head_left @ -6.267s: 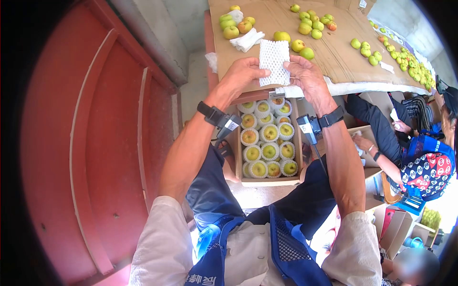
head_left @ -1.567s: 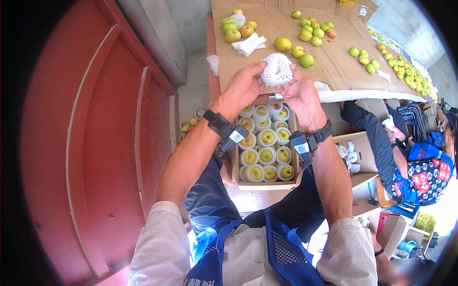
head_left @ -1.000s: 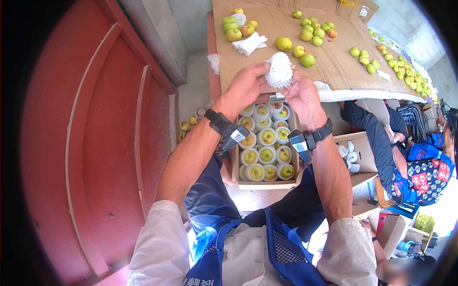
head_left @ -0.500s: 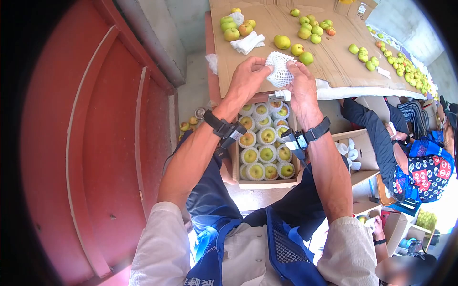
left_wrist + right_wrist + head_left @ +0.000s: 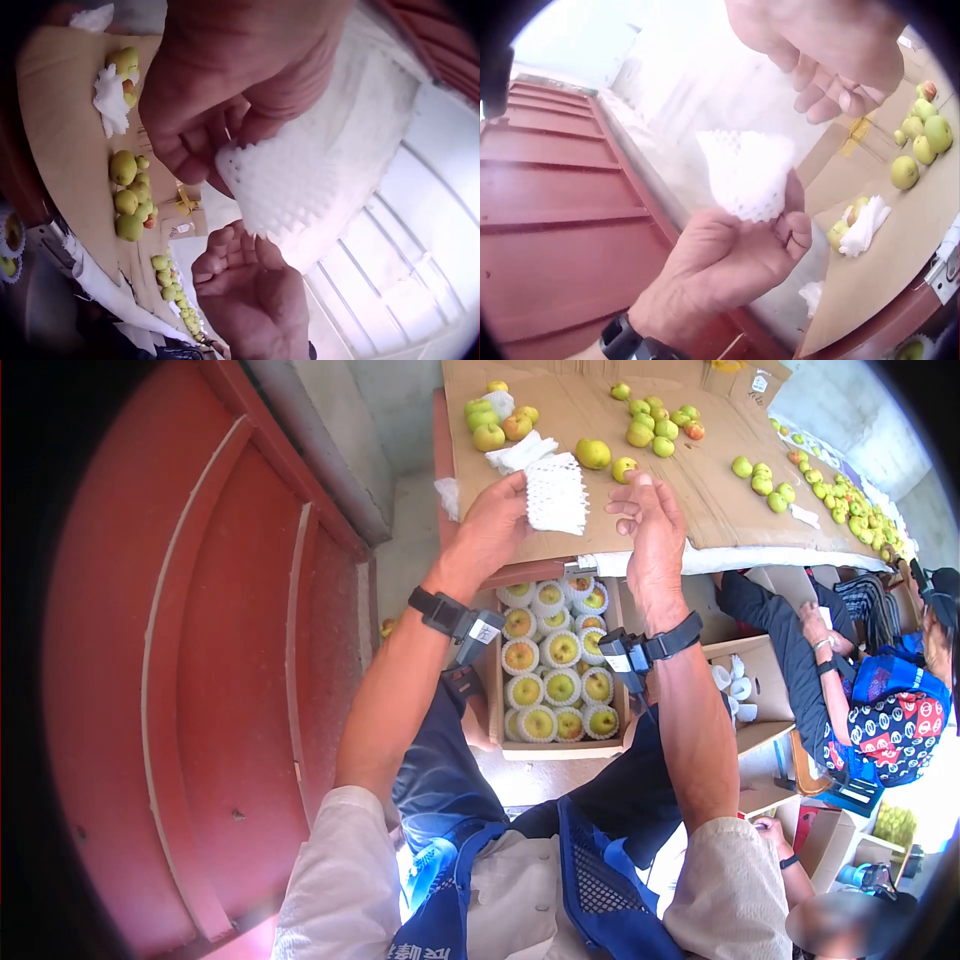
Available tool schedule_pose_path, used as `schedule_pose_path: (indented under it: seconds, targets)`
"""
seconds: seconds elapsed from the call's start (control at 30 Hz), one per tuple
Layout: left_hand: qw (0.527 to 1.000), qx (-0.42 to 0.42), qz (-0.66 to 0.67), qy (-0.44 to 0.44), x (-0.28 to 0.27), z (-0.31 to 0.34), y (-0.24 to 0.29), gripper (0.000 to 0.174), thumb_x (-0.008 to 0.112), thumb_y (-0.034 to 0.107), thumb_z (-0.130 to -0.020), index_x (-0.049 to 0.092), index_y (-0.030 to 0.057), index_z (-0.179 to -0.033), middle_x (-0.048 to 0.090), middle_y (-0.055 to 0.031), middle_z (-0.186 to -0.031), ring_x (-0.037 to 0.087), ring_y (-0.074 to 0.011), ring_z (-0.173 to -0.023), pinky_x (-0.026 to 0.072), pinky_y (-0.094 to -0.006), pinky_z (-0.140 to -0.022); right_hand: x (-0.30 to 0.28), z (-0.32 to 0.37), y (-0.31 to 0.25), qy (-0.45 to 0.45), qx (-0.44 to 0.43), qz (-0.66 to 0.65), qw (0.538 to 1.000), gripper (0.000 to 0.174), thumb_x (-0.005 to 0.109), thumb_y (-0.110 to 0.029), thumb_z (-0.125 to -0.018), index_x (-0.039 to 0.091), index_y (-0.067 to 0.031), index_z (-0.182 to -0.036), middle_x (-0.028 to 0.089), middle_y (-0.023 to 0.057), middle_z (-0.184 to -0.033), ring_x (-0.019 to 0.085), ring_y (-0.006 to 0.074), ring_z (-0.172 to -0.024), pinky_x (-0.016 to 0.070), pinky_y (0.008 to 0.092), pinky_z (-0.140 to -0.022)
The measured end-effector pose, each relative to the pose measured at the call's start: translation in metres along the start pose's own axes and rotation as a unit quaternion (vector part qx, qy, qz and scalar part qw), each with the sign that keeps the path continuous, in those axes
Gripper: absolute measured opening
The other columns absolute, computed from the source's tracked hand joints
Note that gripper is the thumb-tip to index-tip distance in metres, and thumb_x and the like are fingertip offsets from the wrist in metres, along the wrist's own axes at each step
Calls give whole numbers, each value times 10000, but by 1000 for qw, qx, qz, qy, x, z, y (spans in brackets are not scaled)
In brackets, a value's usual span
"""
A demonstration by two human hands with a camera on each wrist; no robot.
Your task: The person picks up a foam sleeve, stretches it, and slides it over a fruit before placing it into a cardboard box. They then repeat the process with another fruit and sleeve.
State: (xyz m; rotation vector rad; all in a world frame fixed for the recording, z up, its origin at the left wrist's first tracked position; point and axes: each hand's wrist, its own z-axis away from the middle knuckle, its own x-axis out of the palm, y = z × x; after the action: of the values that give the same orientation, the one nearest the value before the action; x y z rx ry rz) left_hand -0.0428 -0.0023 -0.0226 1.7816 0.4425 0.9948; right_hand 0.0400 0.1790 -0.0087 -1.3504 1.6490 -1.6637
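Observation:
My left hand (image 5: pixel 492 525) pinches one end of a white foam fruit net (image 5: pixel 557 495) above the table's near edge. In the right wrist view the net (image 5: pixel 750 176) flares upward from the thumb and fingers of the left hand (image 5: pixel 731 259). To its right is my right hand (image 5: pixel 652 535), apart from the net, fingers loosely bent with nothing between them. Beneath both hands, a cardboard box (image 5: pixel 498 710) holds apples (image 5: pixel 560 685) in white nets. A stack of flat foam nets (image 5: pixel 518 453) lies on the table just behind the held net.
Loose green apples (image 5: pixel 655 422) lie in groups over the cardboard-covered table (image 5: pixel 700 490). A red door (image 5: pixel 230 660) stands at the left. At the right, another person (image 5: pixel 890 700) sits beside an open box (image 5: pixel 765 670) containing white foam nets.
Both hands held the net between them half a second ago. Since then the right hand has let go and moved right, while the left hand has carried the net slightly left.

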Motion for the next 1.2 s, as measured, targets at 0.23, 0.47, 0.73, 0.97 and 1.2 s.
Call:
schedule_pose_path:
  seconds: [0.23, 0.47, 0.73, 0.97, 1.2]
  targets:
    - [994, 40, 87, -44, 1, 1, 6, 416, 528, 105, -1049, 486, -7, -1447, 605, -94, -1363, 599, -207, -1250, 491, -386, -1089, 10, 13, -3, -57, -99, 84, 990, 232, 618, -209, -1009, 667, -4, -1107, 689, 58, -970, 645, 146, -912, 487, 294, -794]
    - [995, 49, 83, -25, 0, -1, 6, 418, 557, 84, -1028, 503, -7, -1432, 618, -95, -1341, 607, -206, -1237, 499, -386, -1078, 19, 25, -1, -107, -180, 156, 965, 207, 658, -164, -973, 676, -23, -1124, 624, 76, -1114, 627, 162, -1014, 502, 298, -849]
    - [996, 53, 63, -30, -3, -4, 0, 412, 557, 29, -1006, 530, -8, -1415, 639, -91, -1340, 626, -191, -1215, 504, -367, -1070, 21, 28, 2, -99, -204, 200, 953, 157, 743, -65, -882, 697, -64, -1032, 604, 66, -1100, 611, 151, -996, 493, 297, -818]
    - [997, 64, -33, 2, 4, 1, -1, 394, 577, 44, -987, 559, -8, -1378, 646, -88, -1318, 627, -168, -1201, 502, -332, -1045, 21, 26, 5, -50, -257, 246, 933, 168, 764, -70, -848, 706, -71, -1005, 603, 82, -1018, 607, 231, -949, 484, 336, -855]
    - [974, 72, -202, 70, 12, 4, 3, 311, 636, 79, -962, 632, -5, -1262, 694, -51, -1173, 644, -92, -1053, 521, -258, -903, 18, 26, 4, -66, -156, 213, 962, 130, 722, -92, -885, 693, -46, -1003, 631, 74, -986, 602, 175, -950, 476, 332, -857]
